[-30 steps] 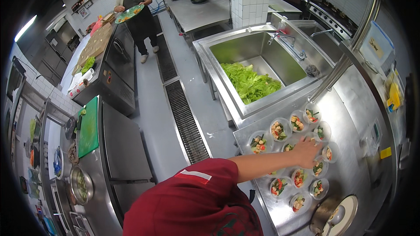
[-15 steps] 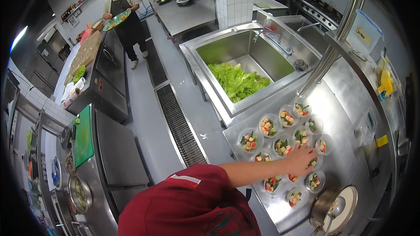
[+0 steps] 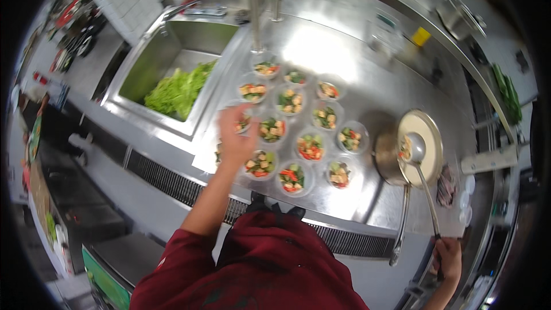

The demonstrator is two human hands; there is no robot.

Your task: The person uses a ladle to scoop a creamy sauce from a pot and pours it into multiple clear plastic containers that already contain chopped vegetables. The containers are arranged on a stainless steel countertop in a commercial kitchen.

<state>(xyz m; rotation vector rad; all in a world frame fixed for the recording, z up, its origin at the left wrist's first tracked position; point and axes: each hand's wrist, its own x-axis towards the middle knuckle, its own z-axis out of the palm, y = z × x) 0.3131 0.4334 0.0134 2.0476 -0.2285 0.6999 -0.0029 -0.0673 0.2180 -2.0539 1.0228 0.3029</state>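
My left hand [image 3: 237,138] is smeared by motion over the left side of a group of small clear round cups [image 3: 310,147], partly covering one cup [image 3: 245,125]. Its fingers are too blurred to show whether they grip anything. Each visible cup holds greens, pale cubes and red pieces. At the lower right, my right hand [image 3: 449,257] is wrapped round the dark end of a long ladle [image 3: 426,195]. The ladle's bowl, with some food bits in it, lies at the mouth of a metal saucepan [image 3: 388,159] with a cream-coloured inside. The saucepan's handle points toward me.
A steel sink [image 3: 131,80] with leafy lettuce [image 3: 181,89] adjoins the steel counter [image 3: 338,201] on the left. Shelf posts [image 3: 254,17] rise behind the cups. A crumpled cloth [image 3: 446,186] lies right of the saucepan. Another person [image 3: 49,117] stands at the far left.
The view has swung right and down onto the counter. My left hand has moved from the right-side cups to the left side of the group. My right hand on the ladle has come into view.
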